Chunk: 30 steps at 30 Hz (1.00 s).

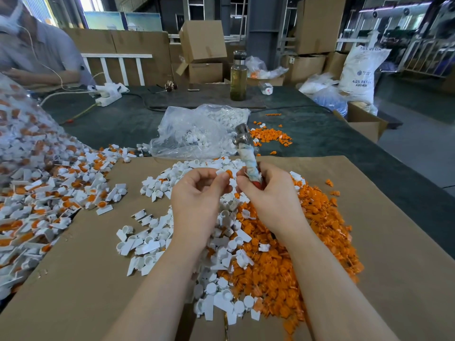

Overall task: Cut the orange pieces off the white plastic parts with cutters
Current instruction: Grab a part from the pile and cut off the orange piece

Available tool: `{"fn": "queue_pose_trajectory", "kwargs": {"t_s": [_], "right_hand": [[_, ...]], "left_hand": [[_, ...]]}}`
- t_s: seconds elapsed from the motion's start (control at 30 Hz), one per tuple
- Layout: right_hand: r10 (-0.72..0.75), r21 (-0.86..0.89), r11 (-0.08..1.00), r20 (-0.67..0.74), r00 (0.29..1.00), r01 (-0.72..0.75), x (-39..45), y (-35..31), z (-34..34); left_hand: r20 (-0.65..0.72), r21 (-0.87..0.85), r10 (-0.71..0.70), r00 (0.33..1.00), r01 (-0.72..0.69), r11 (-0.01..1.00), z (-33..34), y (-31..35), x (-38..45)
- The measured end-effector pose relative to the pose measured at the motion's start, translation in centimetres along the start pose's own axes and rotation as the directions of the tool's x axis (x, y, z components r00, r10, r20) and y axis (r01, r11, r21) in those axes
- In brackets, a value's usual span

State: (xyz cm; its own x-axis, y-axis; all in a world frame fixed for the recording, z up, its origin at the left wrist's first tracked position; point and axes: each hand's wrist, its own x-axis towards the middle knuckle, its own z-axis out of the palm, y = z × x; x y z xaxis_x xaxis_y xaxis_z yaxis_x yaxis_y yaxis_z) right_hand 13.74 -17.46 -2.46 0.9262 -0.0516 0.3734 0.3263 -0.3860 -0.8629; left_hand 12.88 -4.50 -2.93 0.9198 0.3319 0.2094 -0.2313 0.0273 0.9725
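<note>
Head view. I see left hand (197, 193) pinching small white plastic part (220, 172) with orange piece (229, 173) attached, fingers curled round it, above brown cardboard sheet (86, 254) on counter. Right hand (268, 193) grips cutters (248, 156), cloth-wrapped handle, shiny metal head, jaws unclear. Below hands on cardboard: matte white heap (147, 242), orange offcut heap (283, 254) beside it. Crinkled clear bag (187, 131) beyond cardboard.
</note>
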Motion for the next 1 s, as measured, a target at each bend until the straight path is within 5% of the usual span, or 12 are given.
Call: {"fn": "queue_pose_trajectory", "kwargs": {"t_s": [0.27,0.57,1.0], "right_hand": [[-0.016,-0.058,0.998,0.138,0.990,0.024,0.0,0.3,-0.7],[0.055,-0.146,0.989,0.426,0.903,0.009,-0.1,0.0,-1.6],[0.036,-0.191,0.980,0.469,0.882,0.061,-0.3,0.3,-0.9]], "left_hand": [[0.005,-0.133,-0.032,0.999,0.032,0.991,-0.2,-0.1,0.5],[-0.019,-0.233,-0.010,1.000,0.005,0.973,-1.0,0.0,1.1],[0.008,-0.206,0.041,0.999,-0.039,0.978,-1.6,-0.3,1.6]]}}
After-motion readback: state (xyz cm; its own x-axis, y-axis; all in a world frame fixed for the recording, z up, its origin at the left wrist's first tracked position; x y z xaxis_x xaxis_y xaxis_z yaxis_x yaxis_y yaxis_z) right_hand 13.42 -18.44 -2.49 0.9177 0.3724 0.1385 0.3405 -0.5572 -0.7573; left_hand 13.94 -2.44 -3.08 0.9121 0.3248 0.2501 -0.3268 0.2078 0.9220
